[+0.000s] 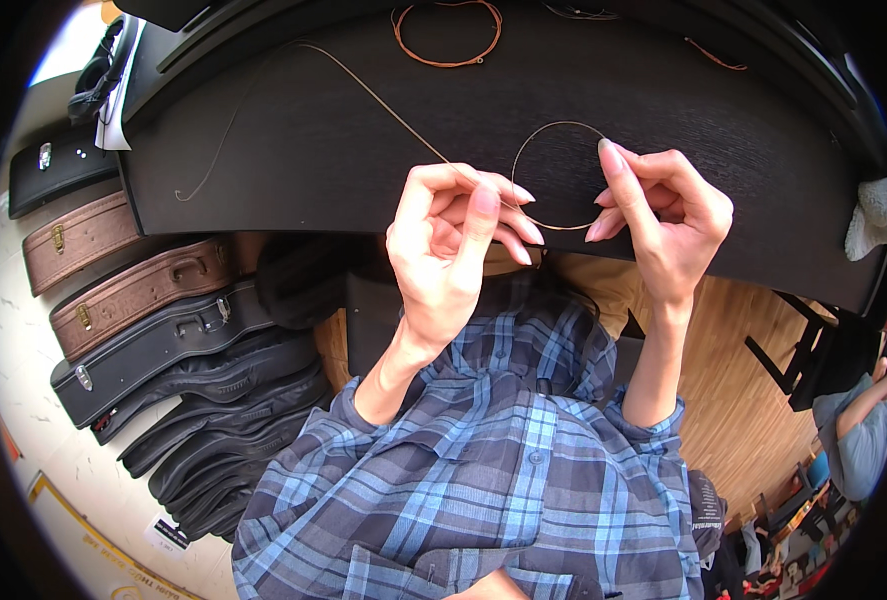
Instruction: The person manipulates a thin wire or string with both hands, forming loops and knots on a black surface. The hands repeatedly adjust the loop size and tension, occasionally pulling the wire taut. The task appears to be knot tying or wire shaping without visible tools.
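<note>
Music shop or guitar workshop; stacked guitar cases [153, 320], coiled strings [447, 34] on black table [293, 150]

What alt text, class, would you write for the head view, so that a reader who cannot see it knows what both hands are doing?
Two bare hands, the left hand and the right hand, pinch a thin wire string bent into a loop above a black table. A coiled copper string lies farther back, and instrument cases line the floor at left.
</note>
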### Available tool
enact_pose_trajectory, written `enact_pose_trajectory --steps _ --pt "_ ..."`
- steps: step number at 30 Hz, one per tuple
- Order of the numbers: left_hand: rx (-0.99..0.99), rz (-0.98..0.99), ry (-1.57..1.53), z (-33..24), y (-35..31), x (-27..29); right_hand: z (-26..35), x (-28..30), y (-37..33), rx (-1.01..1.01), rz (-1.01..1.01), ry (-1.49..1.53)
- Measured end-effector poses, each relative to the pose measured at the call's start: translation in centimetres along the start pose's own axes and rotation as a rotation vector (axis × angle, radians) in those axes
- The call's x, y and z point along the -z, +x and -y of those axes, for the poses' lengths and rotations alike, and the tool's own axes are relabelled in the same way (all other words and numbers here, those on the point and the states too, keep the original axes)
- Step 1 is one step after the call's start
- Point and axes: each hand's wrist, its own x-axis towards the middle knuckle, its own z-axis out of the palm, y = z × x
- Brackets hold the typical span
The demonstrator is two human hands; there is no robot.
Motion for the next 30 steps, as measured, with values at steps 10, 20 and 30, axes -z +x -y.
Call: enact_pose_trajectory --steps 10,20,30 --pt "-0.147 -0.049 0.335 0.4 0.1 -0.2 -0.3 -0.2 0.0 0.045 -0.023 -0.074" --pt "-0.193 -0.013 0.557 0.8 0.1 -0.4 -0.3 -0.3 -0.1 0.087 0.017 -0.125" --pt "0.020 0.078 0.220 0.1 0.3 1.1 0.1 -0.1 0.5 0.052 0.117 0.005"
